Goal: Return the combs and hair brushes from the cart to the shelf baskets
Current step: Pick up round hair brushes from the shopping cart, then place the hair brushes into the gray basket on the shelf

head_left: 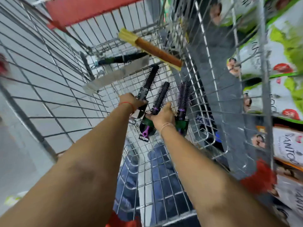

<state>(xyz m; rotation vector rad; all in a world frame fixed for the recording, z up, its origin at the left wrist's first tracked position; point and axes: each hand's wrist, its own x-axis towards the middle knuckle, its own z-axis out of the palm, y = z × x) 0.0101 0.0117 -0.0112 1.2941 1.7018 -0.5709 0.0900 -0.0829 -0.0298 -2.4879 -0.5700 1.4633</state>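
I look down into a wire shopping cart (68, 89). My left hand (131, 101) is closed around the handle of a black round hair brush (150, 79) that points away from me. My right hand (161, 114) grips the handle of a second black and purple round brush (161, 95). A third round brush (182, 99) on a green card lies just right of that hand. Farther in lie a brown comb (157, 52) in yellow packaging, a black brush (121, 58) and a white packaged comb (118, 75).
A wire shelf basket (211, 99) hangs right of the cart, with dark items inside. Green and white product boxes (288, 141) fill the shelves at the right. The cart's red handle (85, 10) is at the top. Grey floor shows at the left.
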